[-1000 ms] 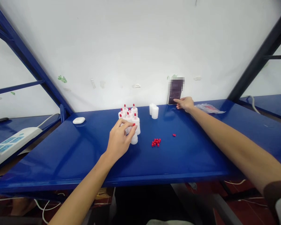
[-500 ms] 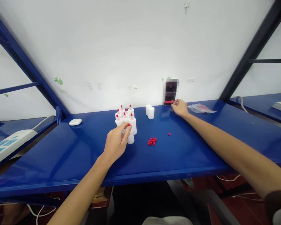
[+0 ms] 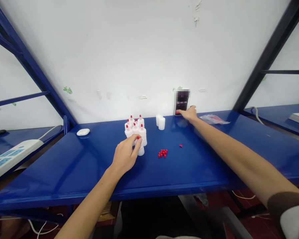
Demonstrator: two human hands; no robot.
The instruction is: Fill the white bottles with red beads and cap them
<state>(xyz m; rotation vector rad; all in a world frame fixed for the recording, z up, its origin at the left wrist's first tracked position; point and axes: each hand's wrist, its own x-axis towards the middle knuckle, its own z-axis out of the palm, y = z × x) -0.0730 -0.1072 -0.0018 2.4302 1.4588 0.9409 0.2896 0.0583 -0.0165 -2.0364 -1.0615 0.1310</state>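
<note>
My left hand (image 3: 126, 153) is closed around the upper part of a white squeeze bottle (image 3: 141, 151) that stands on the blue table; its red cap pokes up between thumb and fingers. Right behind it, several more white bottles (image 3: 142, 135) with red-capped tips stand in a tight cluster. My right hand (image 3: 190, 114) reaches to the back of the table, thumb stretched to the lower screen of a phone (image 3: 181, 105) that leans on the wall. Its other fingers are apart and hold nothing. The phone shows a running time, with its top blurred out.
Small red caps (image 3: 162, 153) lie grouped mid-table, with a single red cap (image 3: 180, 145) apart. Two white capless bottles (image 3: 161, 123) stand farther back. A clear plastic bag (image 3: 214, 119) lies right, a white oval case (image 3: 83, 132) left. A power strip (image 3: 15, 156) sits beyond the left frame post.
My right hand has shifted and spread, its thumb now over the phone's lower screen. A time readout now shows there. My left hand keeps its hold on the bottle; the view tilted slightly.
</note>
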